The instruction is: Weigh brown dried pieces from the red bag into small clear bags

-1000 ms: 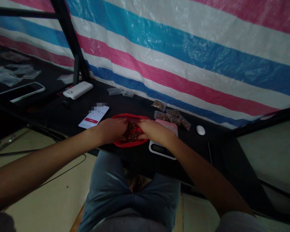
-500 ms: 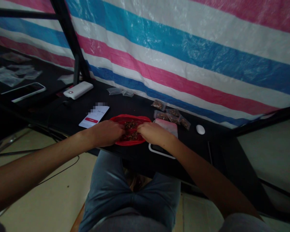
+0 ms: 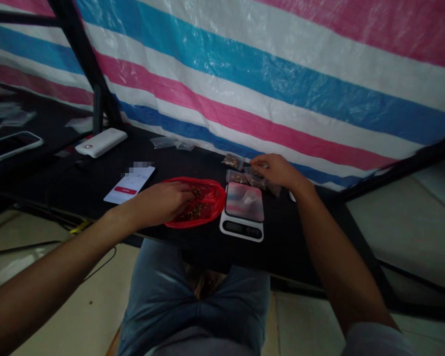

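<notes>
My left hand [image 3: 163,201] rests curled on the left side of an open red plastic bag [image 3: 209,198] of small brown pieces, its fingers tucked in among them. To the right of the bag a small digital scale [image 3: 244,210] stands with a shiny plate. My right hand [image 3: 274,169] is stretched out beyond the scale, fingertips pinched at a cluster of small clear packets [image 3: 241,176] filled with the same brown pieces. Whether it holds a packet is hidden.
On the black table [image 3: 59,180] lie a white card with a red stripe [image 3: 129,183], a white power bank [image 3: 101,142], some empty clear bags [image 3: 172,143] and a phone [image 3: 7,147] at far left. A striped tarp [image 3: 282,74] hangs behind. My knees are under the table edge.
My right hand left the red bag and reached up and right to the packets beyond the scale, which is uncovered. My left hand stayed at the bag. The view shifted slightly right.
</notes>
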`<action>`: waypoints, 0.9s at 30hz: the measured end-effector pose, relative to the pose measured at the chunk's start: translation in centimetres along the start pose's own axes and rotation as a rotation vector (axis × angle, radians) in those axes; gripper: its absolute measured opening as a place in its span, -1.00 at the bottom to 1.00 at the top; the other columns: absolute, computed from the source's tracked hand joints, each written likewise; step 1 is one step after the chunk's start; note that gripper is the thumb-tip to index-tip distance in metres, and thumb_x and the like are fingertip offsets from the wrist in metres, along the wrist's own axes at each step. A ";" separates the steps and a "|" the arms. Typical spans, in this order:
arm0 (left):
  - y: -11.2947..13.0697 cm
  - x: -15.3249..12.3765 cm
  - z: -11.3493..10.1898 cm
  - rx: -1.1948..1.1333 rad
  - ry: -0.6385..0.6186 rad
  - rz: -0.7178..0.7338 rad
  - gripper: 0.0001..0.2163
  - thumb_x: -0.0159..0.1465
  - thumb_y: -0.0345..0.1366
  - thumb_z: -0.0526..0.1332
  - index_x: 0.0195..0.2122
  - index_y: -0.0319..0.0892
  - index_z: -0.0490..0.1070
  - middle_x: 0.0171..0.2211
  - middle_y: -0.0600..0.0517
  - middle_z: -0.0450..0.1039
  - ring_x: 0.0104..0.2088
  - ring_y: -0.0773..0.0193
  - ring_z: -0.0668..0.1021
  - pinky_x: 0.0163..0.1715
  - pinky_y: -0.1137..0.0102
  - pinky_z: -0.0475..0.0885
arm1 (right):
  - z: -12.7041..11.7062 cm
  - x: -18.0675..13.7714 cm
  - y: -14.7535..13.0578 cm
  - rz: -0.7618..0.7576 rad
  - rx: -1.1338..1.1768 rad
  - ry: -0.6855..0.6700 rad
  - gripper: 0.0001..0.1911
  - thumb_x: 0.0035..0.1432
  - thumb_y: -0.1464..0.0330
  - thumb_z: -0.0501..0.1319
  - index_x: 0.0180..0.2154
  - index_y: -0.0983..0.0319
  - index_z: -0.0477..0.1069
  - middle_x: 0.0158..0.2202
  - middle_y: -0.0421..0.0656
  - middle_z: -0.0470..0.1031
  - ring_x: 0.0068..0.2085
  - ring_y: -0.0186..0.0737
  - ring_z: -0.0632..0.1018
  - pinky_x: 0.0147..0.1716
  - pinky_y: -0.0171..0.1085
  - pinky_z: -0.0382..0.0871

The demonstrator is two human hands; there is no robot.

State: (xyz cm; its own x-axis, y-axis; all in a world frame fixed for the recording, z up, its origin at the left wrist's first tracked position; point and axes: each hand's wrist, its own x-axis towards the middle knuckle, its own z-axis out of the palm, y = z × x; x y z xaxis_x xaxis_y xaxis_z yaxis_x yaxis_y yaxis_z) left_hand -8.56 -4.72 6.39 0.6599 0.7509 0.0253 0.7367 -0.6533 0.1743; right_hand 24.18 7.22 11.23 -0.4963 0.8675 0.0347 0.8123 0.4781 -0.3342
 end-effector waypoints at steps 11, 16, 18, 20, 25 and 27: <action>0.8 3.6 3.7 -0.022 -0.122 -0.071 -0.45 0.37 -0.17 0.25 0.35 -0.27 0.34 0.44 -0.32 0.18 0.40 -0.21 0.30 0.35 -0.04 0.27 | 2.6 -0.3 3.3 0.167 -0.166 -0.115 -0.53 0.36 0.09 0.13 -0.33 0.30 0.62 -0.36 -0.04 0.65 -0.37 -0.19 0.58 -0.42 -0.31 0.25; 0.7 4.6 4.0 -0.040 -0.074 -0.133 -0.44 0.39 -0.17 0.23 0.36 -0.30 0.32 0.41 -0.34 0.21 0.38 -0.25 0.33 0.31 -0.10 0.31 | 3.5 0.9 1.9 0.249 -0.264 -0.195 -0.60 0.24 0.08 0.22 -0.33 0.27 0.62 -0.34 -0.01 0.65 -0.37 -0.18 0.56 -0.42 -0.30 0.20; 0.8 4.7 3.8 -0.055 -0.025 -0.146 -0.44 0.39 -0.17 0.24 0.36 -0.32 0.32 0.41 -0.34 0.23 0.38 -0.25 0.33 0.32 -0.09 0.30 | 3.5 1.3 1.8 0.280 -0.268 -0.208 -0.73 0.20 0.23 0.25 -0.36 0.28 0.62 -0.37 -0.02 0.64 -0.37 -0.19 0.56 -0.40 -0.30 0.21; 1.0 4.6 3.6 -0.091 0.047 -0.149 -0.46 0.40 -0.15 0.22 0.35 -0.28 0.34 0.39 -0.29 0.27 0.37 -0.20 0.35 0.33 -0.04 0.30 | 3.0 1.4 1.9 0.307 -0.210 -0.204 -0.80 0.13 0.35 0.24 -0.44 0.29 0.59 -0.44 -0.05 0.60 -0.40 -0.21 0.54 -0.42 -0.29 0.20; 2.3 3.5 2.2 -0.262 0.215 -0.142 -0.65 0.46 -0.15 0.13 0.15 -0.15 0.52 0.21 -0.13 0.50 0.23 0.00 0.51 0.24 0.15 0.41 | -0.3 0.4 2.5 0.404 0.344 -0.051 -0.79 0.07 0.28 0.29 -0.49 0.28 0.55 -0.54 -0.17 0.50 -0.49 -0.31 0.46 -0.47 -0.33 0.21; 3.0 3.1 1.3 -0.388 0.255 -0.147 -0.72 0.45 -0.18 0.13 0.00 -0.13 0.58 0.04 -0.06 0.61 0.05 0.09 0.61 0.07 0.25 0.49 | -1.4 -0.4 2.1 0.413 0.649 0.023 -0.75 -0.05 0.20 0.41 -0.46 0.27 0.54 -0.52 -0.18 0.51 -0.51 -0.35 0.45 -0.50 -0.35 0.22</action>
State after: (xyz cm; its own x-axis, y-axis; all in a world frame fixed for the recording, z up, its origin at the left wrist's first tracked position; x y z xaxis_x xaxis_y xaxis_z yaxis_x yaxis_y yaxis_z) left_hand -4.12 -4.50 5.72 0.4601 0.8639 0.2047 0.6783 -0.4908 0.5467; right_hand 26.55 8.04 11.84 -0.1795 0.9640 -0.1963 0.5845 -0.0560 -0.8095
